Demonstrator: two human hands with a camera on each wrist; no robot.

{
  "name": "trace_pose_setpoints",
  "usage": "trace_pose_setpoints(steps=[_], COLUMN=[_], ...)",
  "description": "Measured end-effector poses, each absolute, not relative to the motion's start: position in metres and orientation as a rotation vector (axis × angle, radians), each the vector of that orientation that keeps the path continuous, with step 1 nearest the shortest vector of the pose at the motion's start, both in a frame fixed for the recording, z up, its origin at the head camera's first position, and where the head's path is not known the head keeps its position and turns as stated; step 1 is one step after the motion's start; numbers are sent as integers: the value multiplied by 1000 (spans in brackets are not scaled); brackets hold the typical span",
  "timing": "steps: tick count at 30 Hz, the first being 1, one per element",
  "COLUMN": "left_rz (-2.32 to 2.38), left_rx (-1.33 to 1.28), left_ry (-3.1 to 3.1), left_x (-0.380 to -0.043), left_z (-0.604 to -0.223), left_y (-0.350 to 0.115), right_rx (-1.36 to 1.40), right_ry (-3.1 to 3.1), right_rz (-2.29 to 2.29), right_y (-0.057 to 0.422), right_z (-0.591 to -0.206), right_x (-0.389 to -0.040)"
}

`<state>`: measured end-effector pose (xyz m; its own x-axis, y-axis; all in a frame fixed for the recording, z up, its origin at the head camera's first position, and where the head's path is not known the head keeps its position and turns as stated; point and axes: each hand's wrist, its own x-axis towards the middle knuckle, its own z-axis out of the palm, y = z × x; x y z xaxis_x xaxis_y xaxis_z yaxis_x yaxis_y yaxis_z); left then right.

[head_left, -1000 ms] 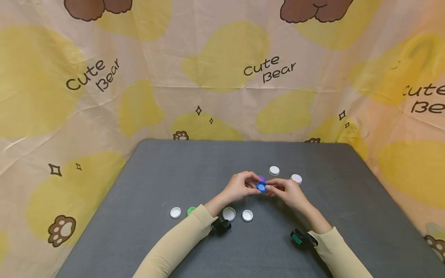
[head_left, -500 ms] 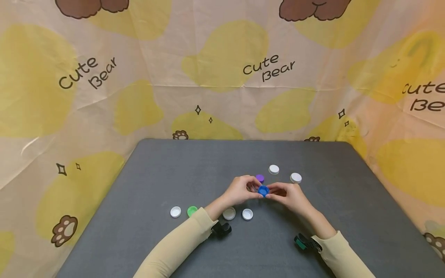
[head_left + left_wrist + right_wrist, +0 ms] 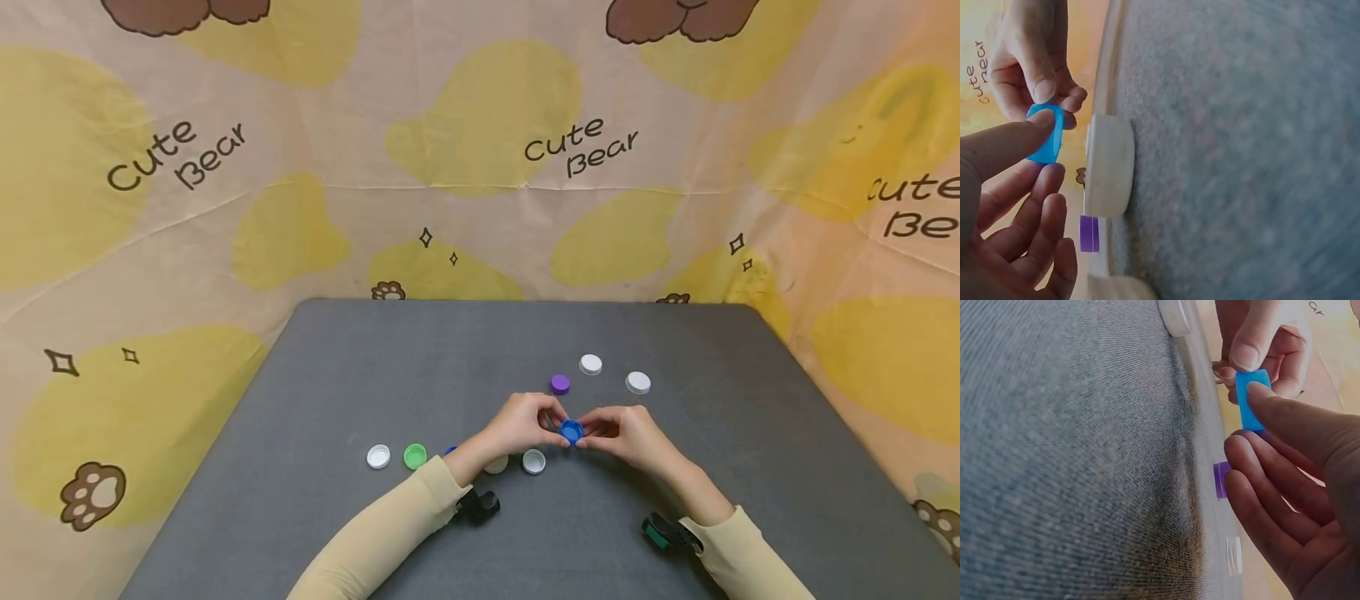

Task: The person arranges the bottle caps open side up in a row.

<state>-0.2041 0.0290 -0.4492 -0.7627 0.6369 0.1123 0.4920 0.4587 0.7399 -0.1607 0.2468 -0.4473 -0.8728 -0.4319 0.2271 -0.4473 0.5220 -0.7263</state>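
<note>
A blue bottle cap (image 3: 572,431) is held between both hands above the grey table, its hollow side facing the head camera. My left hand (image 3: 525,421) pinches it from the left, thumb and fingers on its rim. From the other side my right hand (image 3: 624,433) pinches the same cap. In the left wrist view the blue cap (image 3: 1045,134) shows between the left thumb and index finger, with the right thumb at its far edge. The right wrist view has the blue cap (image 3: 1252,400) under the right thumb, the left thumb touching its top.
Beyond the hands lie a purple cap (image 3: 560,384) and two white caps (image 3: 591,364) (image 3: 638,382). Nearer, in a row, are a white cap (image 3: 378,457), a green cap (image 3: 415,456), a blue cap mostly hidden by the left wrist, and two more white caps (image 3: 534,462) (image 3: 496,464).
Both hands have come nearer with the blue cap, away from the purple cap, which is now fully visible. A blue edge has come into view beside the left wrist.
</note>
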Motion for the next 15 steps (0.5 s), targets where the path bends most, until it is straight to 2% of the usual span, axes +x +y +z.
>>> trace_pose_setpoints(steps=[15], left_rz=[1075], left_rx=[1044], left_ry=[2457], left_x=[-194], left_z=[-450], left_y=[30], right_rx=[891], right_ry=[-2833], right_rz=[1286], right_y=[249], right_z=[-451], right_x=[-153])
